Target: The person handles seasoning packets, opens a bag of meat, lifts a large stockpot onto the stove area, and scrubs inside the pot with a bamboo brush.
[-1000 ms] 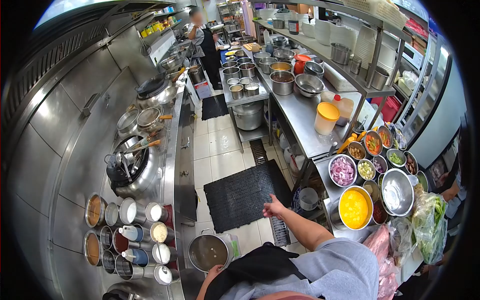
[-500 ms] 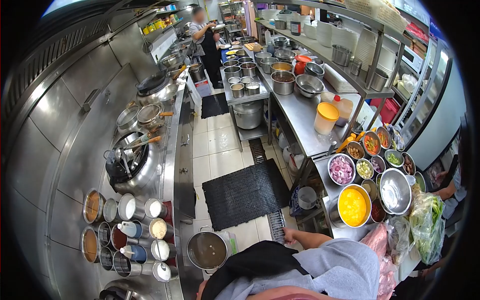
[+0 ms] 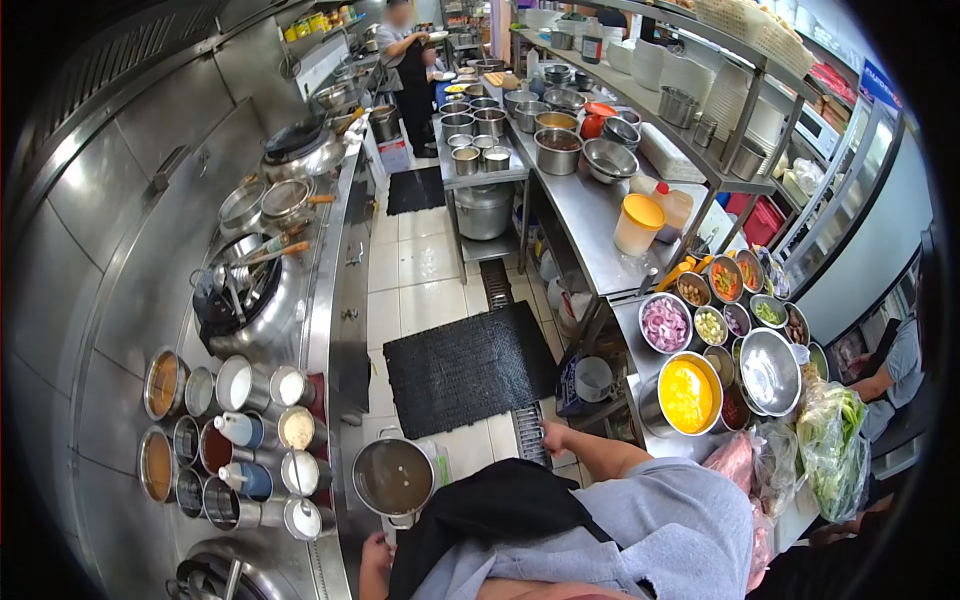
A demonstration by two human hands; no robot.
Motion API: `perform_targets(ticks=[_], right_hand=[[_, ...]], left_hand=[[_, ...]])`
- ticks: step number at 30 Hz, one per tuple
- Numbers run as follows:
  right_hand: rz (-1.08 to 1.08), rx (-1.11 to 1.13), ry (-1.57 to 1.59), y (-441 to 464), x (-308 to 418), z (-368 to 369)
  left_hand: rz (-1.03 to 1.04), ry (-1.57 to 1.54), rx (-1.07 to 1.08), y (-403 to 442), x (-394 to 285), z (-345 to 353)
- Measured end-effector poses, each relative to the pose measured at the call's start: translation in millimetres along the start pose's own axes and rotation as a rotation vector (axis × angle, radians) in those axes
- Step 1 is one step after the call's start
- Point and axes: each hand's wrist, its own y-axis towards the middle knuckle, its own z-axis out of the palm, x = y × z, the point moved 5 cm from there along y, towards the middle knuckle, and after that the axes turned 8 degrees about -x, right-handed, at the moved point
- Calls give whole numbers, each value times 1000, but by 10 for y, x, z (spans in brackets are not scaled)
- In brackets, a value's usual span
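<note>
My right hand (image 3: 554,438) hangs low on the right side of my body, over the floor drain grate. Its fingers look curled, and nothing shows in them. My left hand (image 3: 376,552) is low beside the steel counter's edge, just below a large two-handled pot (image 3: 394,478) of cloudy brown liquid. Its fingers are too small and partly hidden to read, and I cannot tell whether it touches the pot. The black apron (image 3: 455,530) over my grey shirt lies between both hands.
Left, the cooking counter holds woks (image 3: 240,285), strainers and several seasoning containers (image 3: 298,427). Right, a prep table carries chopped red onion (image 3: 665,324), a pot of yellow liquid (image 3: 689,393) and bagged greens (image 3: 832,440). A black mat (image 3: 470,368) lies ahead. Another person (image 3: 405,75) stands in the back.
My view has shifted slightly, so the counters and pot appear further left. My left hand has come into fuller view beneath the pot. My right hand remains low at my side.
</note>
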Motion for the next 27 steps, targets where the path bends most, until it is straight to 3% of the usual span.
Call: perform_targets(ticks=[5,8,15,21,27], right_hand=[[66,126,6,-180,97,274],[18,128,-84,-351,184,254],[96,75,-144,-718,-2,104],[183,61,-90,-1144,89,418],[24,31,-90,-1429,301,837]], left_hand=[[24,-261,-8,7,91,-35],[-15,-24,-61,57,646,-141],[-193,32,63,-105,1647,-133],[-162,34,231,161,1774,233],[-158,143,535,464,1310,562]])
